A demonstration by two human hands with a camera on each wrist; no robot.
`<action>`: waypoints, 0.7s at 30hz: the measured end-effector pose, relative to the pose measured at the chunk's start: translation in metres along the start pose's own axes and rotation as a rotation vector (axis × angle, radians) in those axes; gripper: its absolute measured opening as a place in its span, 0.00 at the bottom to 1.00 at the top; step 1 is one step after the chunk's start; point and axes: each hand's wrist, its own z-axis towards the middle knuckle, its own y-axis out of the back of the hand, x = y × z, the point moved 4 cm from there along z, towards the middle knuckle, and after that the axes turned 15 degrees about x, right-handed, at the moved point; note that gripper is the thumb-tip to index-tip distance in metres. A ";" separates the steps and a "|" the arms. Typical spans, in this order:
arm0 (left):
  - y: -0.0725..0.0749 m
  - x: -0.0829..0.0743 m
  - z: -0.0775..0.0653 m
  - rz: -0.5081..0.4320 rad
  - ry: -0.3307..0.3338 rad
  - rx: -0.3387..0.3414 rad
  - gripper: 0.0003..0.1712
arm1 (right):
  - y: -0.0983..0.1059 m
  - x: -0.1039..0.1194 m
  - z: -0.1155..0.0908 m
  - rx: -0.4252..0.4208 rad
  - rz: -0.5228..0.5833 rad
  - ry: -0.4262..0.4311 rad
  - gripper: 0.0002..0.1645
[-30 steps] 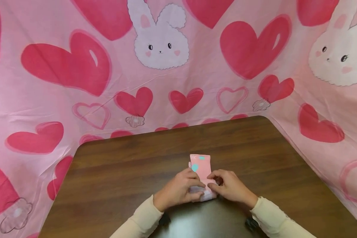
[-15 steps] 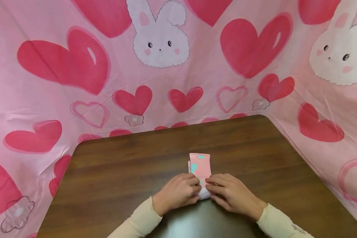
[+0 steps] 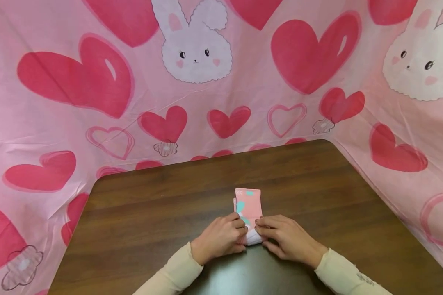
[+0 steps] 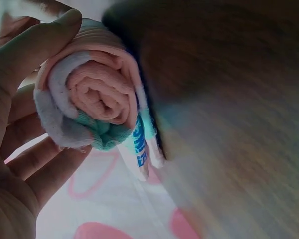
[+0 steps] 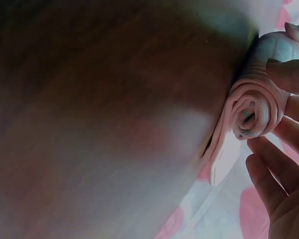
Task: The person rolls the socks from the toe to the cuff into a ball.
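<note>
A pair of pink socks with teal and white patches lies on the table, its near end rolled up and its far end flat. My left hand holds the left end of the roll, its thumb on the near side and its fingers over the top. On the right end, my right hand grips in the same way. In the left wrist view the sock roll shows its spiral of layers, with two flat layers running out beyond it. The right wrist view shows the other end of the roll, between thumb and fingers.
The dark wooden table reaches out on all sides of the socks. Behind it and along its right side hangs a pink cloth printed with hearts and rabbits.
Both hands have closed in on the two ends of the roll, the right hand's fingers coming over its top. The flat part of the socks has hardly moved.
</note>
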 end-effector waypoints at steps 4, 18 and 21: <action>-0.001 0.000 0.002 0.025 -0.007 0.009 0.24 | 0.000 -0.002 -0.001 0.002 -0.006 -0.002 0.26; -0.009 -0.003 0.009 0.051 0.103 -0.085 0.24 | -0.003 -0.002 0.002 0.024 0.099 -0.167 0.33; -0.009 0.001 0.009 -0.023 0.128 -0.099 0.25 | -0.003 0.000 0.002 0.025 0.113 -0.193 0.35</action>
